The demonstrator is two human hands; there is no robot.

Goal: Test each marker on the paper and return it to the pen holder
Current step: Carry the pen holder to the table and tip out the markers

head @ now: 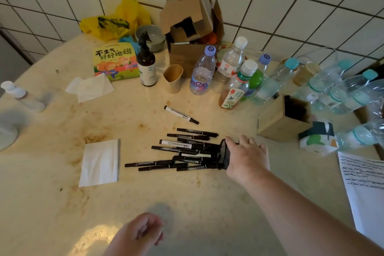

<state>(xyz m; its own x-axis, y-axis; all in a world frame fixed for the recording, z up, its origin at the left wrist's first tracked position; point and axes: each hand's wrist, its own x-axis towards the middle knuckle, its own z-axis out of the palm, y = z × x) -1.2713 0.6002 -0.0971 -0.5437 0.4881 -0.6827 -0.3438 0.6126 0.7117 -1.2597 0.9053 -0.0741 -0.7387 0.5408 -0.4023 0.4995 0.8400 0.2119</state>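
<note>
Right hand (247, 155), arm extended, grips the tipped black mesh pen holder (224, 157) beside spilled markers (182, 150); left hand (141, 233) hangs loosely curled, holding nothing.

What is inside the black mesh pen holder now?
The pen holder lies on its side, gripped by the right hand. Black markers spill from its mouth; their ends stay inside. The hand covers its bottom.
</note>
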